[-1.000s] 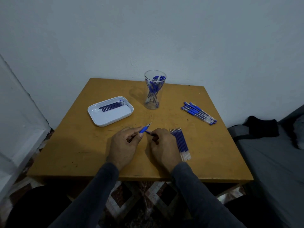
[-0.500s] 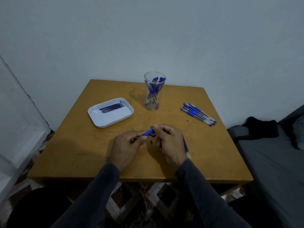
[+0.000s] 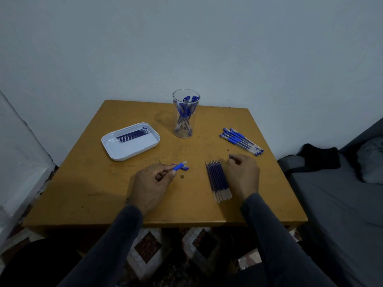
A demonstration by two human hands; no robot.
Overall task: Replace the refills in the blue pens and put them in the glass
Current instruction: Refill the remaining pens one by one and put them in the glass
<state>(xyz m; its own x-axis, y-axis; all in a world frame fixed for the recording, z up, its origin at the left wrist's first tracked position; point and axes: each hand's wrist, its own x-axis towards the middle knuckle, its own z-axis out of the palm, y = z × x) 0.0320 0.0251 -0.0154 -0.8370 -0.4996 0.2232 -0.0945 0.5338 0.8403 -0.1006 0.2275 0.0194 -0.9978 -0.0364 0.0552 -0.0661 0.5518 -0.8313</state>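
Note:
My left hand (image 3: pixel 152 183) grips a blue pen barrel (image 3: pixel 178 166) at the table's front middle, its open end pointing up and right. A blue cap (image 3: pixel 185 168) and a small metal tip (image 3: pixel 182 177) lie just beside it. My right hand (image 3: pixel 243 175) hovers with curled fingers right of a bundle of new refills (image 3: pixel 218 181). A thin dark end, seemingly a refill (image 3: pixel 230 155), pokes out at its fingertips. The glass (image 3: pixel 185 125) at the back holds several blue pens. Several more blue pens (image 3: pixel 241 141) lie to the right.
A white tray (image 3: pixel 132 151) with several used refills (image 3: pixel 132 135) sits at the left of the wooden table (image 3: pixel 93 183). A wall stands behind the table. A grey couch (image 3: pixel 342 193) with a black cloth (image 3: pixel 320 156) stands to the right.
My hands have come apart. The right hand moved from the pen's end to the right side of the refill bundle. The cap and metal tip now lie on the table.

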